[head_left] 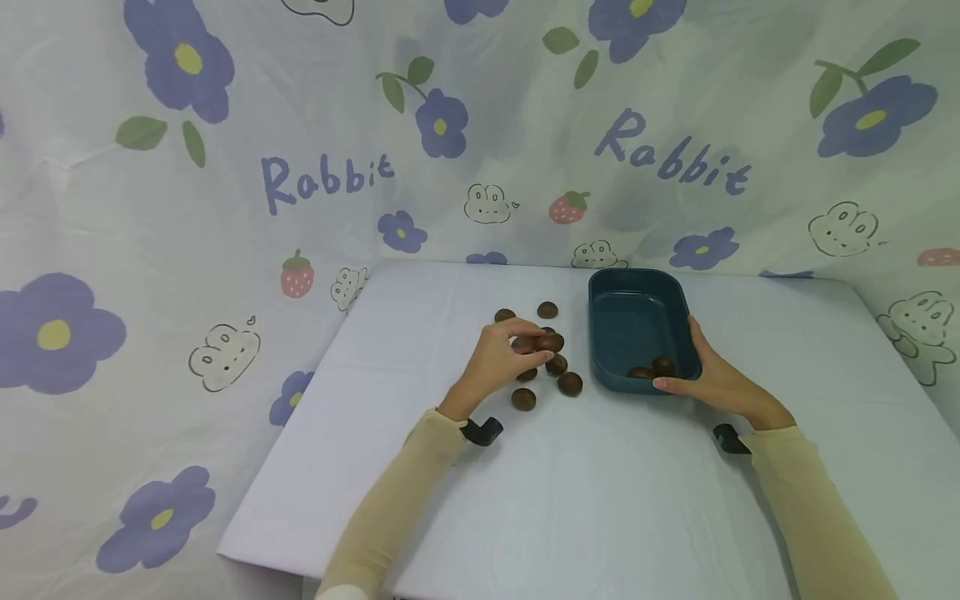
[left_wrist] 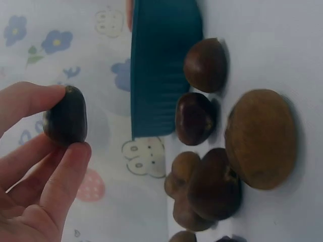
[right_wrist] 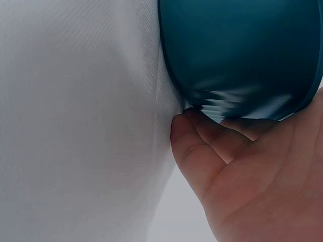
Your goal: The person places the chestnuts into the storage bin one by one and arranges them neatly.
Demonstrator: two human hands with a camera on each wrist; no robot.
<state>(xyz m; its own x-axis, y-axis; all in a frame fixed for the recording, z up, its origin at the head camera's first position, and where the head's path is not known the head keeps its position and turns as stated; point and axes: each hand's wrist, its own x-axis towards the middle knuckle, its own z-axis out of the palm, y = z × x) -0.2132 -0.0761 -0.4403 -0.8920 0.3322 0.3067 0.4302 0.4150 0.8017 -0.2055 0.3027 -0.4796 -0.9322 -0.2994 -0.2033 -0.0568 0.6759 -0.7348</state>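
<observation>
My left hand (head_left: 491, 362) pinches a dark brown chestnut (left_wrist: 66, 118) between thumb and fingertips, held up over a loose group of chestnuts (head_left: 570, 383) on the white table. In the left wrist view the nearest loose chestnut (left_wrist: 262, 138) looks large and pale brown, with darker glossy ones beyond it. To the right stands a deep teal rectangular container (head_left: 633, 321). Two chestnuts (head_left: 663, 366) show inside, at its near end. My right hand (head_left: 723, 385) grips the container's near right corner, thumb at the front rim and fingers along the outer side.
The white-covered table (head_left: 600, 483) reaches back to a hanging cloth (head_left: 480, 108) printed with flowers, rabbits and strawberries. One chestnut (head_left: 547, 310) lies at the far side of the group, left of the container. A black wrist mount (head_left: 482, 432) sits at the left cuff.
</observation>
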